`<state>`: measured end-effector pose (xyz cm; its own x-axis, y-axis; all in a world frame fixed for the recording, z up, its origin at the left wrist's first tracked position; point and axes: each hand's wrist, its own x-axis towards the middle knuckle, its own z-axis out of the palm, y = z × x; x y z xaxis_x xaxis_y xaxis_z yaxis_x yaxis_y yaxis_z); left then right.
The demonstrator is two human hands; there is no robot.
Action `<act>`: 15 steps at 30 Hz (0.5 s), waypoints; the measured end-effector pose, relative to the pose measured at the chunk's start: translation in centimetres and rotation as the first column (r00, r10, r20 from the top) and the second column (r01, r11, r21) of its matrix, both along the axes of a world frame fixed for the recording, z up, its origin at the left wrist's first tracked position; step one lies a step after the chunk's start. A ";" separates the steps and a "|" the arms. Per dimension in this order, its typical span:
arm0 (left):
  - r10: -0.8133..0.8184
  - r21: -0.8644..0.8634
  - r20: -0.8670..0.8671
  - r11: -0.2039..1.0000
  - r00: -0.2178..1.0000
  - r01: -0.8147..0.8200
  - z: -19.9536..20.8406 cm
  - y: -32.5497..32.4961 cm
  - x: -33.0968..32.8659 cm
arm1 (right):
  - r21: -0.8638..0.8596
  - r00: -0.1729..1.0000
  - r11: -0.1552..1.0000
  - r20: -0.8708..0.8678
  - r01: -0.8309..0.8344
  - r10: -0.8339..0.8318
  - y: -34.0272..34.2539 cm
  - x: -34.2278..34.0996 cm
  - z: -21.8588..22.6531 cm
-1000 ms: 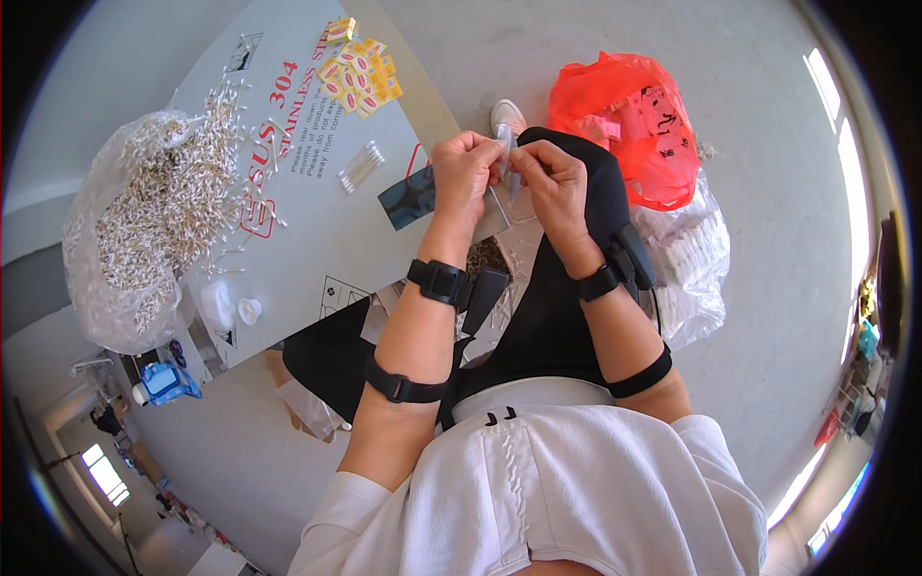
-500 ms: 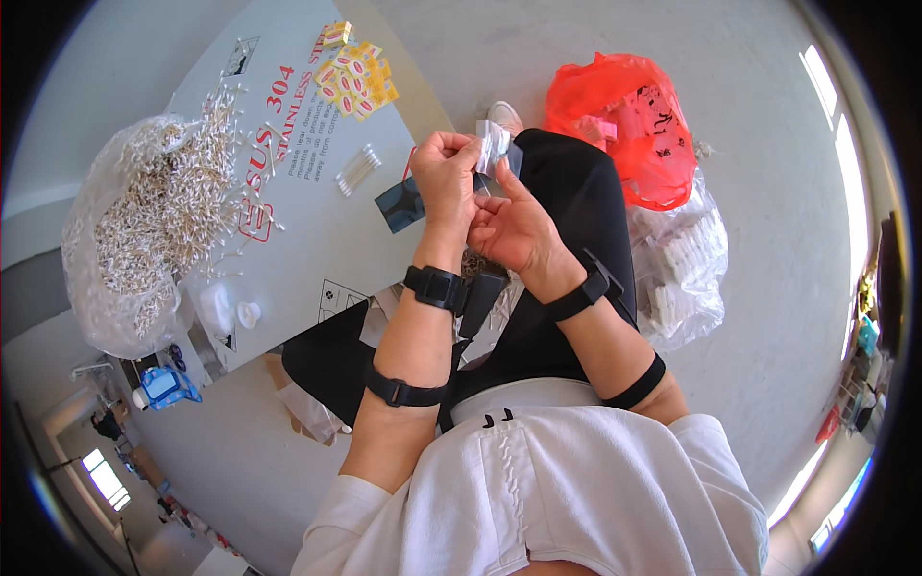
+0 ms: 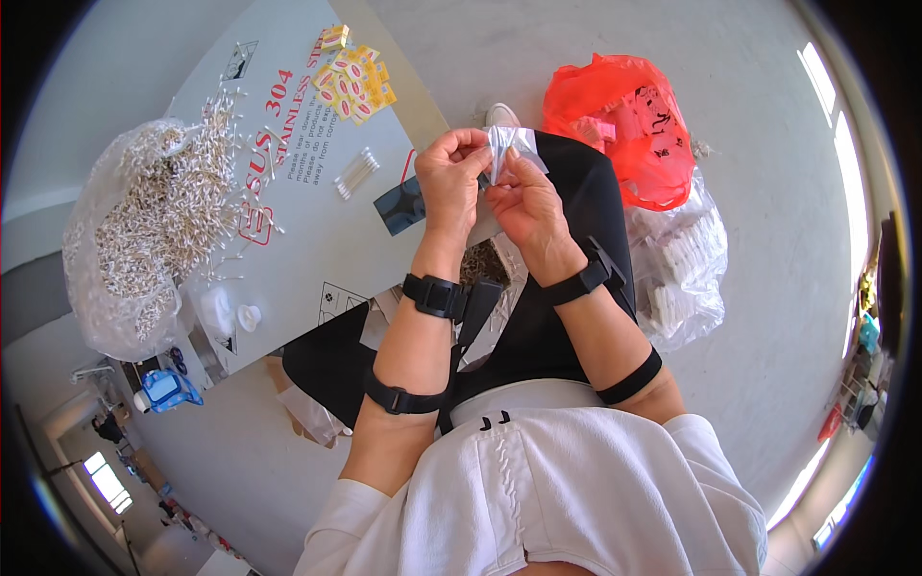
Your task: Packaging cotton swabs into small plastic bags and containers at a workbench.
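Over black trouser leg (image 3: 591,187), hands (image 3: 449,187) pinching clear plastic (image 3: 500,140), fanned wider than before.

glossy plast. pouch (image 3: 499,143), matt cloth trousers (image 3: 583,187)

Plain grey floor (image 3: 759,221) extended right of a pale-topped table (image 3: 298,259). A bright window (image 3: 108,480) stood at near left; strips of bright light (image 3: 851,192) lined the right.

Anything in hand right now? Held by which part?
A small clear plastic bag: the left hand pinches its left edge; the right hand holds its lower part.
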<state>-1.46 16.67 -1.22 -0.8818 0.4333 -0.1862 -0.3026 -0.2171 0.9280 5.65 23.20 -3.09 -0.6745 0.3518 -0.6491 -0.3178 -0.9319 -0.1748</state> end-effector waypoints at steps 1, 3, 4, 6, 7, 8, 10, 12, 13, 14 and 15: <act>-0.014 0.006 -0.007 1.000 1.000 0.015 -0.1 -0.1 0.0 | 0.041 0.999 0.999 -0.037 -0.010 0.011 0.0 0.0 0.2; -0.029 0.010 -0.015 1.000 0.999 0.029 -0.4 -0.3 0.0 | 0.074 0.996 0.997 -0.080 -0.020 0.026 0.1 0.0 0.1; -0.069 0.005 0.041 0.998 0.997 0.069 -0.4 -0.4 0.0 | 0.109 0.992 0.994 -0.121 -0.029 0.042 0.1 0.0 0.2; -0.110 0.001 0.097 0.994 0.989 0.110 -0.5 -0.7 -0.1 | 0.150 0.998 0.989 -0.056 -0.015 0.024 0.3 -0.1 0.5; -0.153 0.034 0.145 0.988 0.978 0.149 -0.2 -0.7 -0.2 | 0.192 1.000 0.981 0.008 -0.005 0.004 0.4 -0.2 0.7; -0.196 0.068 0.192 0.980 0.962 0.186 0.0 -0.7 -0.1 | 0.192 1.000 0.981 0.008 -0.004 0.002 0.5 -0.2 0.5; -0.218 0.034 0.130 0.976 0.967 0.215 0.5 -0.8 0.4 | 0.287 0.999 0.958 0.033 0.026 -0.037 0.7 -0.4 0.3; -0.241 -0.001 0.069 0.970 0.968 0.241 0.7 -0.9 0.7 | 0.350 0.996 0.936 0.074 0.027 -0.056 0.8 -0.3 0.2; -0.277 -0.111 -0.002 0.955 0.961 0.275 0.8 -1.0 0.8 | 0.413 0.991 0.911 0.113 0.023 -0.076 0.8 -0.3 0.3; -0.319 -0.222 -0.067 0.929 0.945 0.297 0.8 -1.2 0.8 | 0.412 0.991 0.911 0.112 0.023 -0.076 0.9 -0.3 0.2; -0.318 -0.223 -0.068 0.929 0.945 0.297 0.7 -1.2 1.0 | 0.422 0.994 0.906 0.095 0.016 -0.061 0.9 -0.2 0.1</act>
<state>-0.44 15.52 -0.48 -0.7301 0.6477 -0.2176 -0.2262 0.0714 0.9715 5.46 24.09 -2.95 -0.5921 0.6317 -0.5003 -0.3110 -0.7519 -0.5813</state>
